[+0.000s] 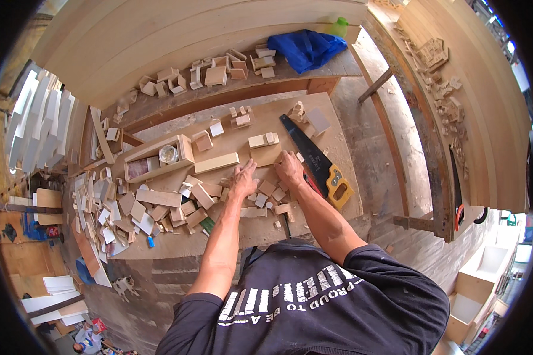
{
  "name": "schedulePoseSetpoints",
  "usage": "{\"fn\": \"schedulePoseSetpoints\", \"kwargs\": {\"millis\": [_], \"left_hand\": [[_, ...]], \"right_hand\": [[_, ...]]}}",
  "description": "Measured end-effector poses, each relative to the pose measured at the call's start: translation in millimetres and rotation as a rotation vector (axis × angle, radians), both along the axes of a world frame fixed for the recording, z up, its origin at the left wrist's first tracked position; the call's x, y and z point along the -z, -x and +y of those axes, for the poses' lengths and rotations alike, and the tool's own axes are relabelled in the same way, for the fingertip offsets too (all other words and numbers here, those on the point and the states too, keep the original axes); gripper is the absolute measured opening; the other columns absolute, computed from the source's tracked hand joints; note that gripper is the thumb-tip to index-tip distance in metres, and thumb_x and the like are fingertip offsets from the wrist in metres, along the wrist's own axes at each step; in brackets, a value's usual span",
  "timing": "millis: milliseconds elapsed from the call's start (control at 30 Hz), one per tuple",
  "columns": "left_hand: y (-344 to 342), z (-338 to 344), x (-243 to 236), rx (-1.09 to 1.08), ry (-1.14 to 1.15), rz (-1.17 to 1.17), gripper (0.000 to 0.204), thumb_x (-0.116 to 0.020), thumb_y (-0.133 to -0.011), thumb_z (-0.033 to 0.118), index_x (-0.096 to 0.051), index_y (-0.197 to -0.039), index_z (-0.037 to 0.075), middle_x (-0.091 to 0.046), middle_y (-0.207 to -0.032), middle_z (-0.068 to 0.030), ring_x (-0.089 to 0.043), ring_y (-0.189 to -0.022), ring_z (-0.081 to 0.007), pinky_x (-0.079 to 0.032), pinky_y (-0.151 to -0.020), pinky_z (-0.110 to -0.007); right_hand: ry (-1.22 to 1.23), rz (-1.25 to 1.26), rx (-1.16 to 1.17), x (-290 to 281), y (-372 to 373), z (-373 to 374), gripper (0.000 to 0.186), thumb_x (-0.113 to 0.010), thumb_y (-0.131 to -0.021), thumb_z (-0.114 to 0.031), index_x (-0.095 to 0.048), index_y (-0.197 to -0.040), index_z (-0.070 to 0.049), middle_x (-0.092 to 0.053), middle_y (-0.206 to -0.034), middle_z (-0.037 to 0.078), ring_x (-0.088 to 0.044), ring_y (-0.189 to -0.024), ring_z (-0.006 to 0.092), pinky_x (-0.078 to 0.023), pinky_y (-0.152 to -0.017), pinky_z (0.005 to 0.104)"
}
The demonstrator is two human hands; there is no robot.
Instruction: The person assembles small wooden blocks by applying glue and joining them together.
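Note:
A small flat wooden board lies on the worktable between my hands. My left hand is at its left end, fingers bent against the edge. At the right end, the curled fingers of my right hand grip it; the fingertips are partly hidden. Just beyond it sits a wooden block with small pieces on top. A long wooden bar rests left of my left hand. Right of my right hand lies a handsaw with a yellow handle, and a red-handled tool is beside my wrist.
Loose wood offcuts are heaped across the table's left side. A wooden box holds a clear jar. Behind, a bench carries more wood pieces and a blue cloth bag. A cat is on the floor.

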State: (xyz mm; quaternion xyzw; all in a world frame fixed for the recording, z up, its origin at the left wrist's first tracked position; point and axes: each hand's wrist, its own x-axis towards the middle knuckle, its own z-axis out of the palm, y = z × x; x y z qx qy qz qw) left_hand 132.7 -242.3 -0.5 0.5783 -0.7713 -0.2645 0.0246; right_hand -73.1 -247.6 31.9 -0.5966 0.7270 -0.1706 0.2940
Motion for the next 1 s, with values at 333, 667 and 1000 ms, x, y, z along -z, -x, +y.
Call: {"fn": "schedulePoseSetpoints", "kwargs": {"millis": [333, 667, 1000], "left_hand": [[7.9, 0.5, -22.8, -0.039, -0.081, -0.017, 0.07, -0.074, -0.083, 0.021, -0.048, -0.147, 0.013, -0.036, -0.16, -0.0011, -0.042, -0.133, -0.0351, -0.036, -0.115, -0.043], [7.3, -0.8, -27.6, -0.031, -0.105, 0.004, 0.071, -0.073, -0.082, 0.02, -0.046, -0.147, 0.009, -0.036, -0.159, -0.0055, -0.042, -0.132, -0.0374, -0.036, -0.116, -0.042], [7.0, -3.6, -30.5, 0.001, -0.13, -0.025, 0.073, -0.074, -0.082, 0.02, -0.045, -0.148, 0.009, -0.034, -0.16, -0.006, -0.042, -0.133, -0.0372, -0.036, -0.116, -0.042]], "right_hand": [[-0.013, -0.008, 0.003, 1.0, 1.6, -1.3, 0.044, -0.074, -0.082, -0.022, -0.059, -0.118, -0.003, -0.06, -0.119, 0.02, -0.057, -0.116, 0.0383, -0.049, -0.096, 0.0464], [-0.024, -0.017, 0.005, -5.9, 1.6, -1.0, 0.042, -0.074, -0.082, -0.022, -0.06, -0.115, -0.002, -0.06, -0.118, 0.02, -0.058, -0.115, 0.0391, -0.049, -0.096, 0.0468], [0.027, 0.007, -0.01, 0.0, 2.3, 2.1, 0.038, -0.072, -0.085, -0.022, -0.059, -0.115, -0.004, -0.06, -0.117, 0.019, -0.06, -0.111, 0.0396, -0.052, -0.09, 0.0482]]}}
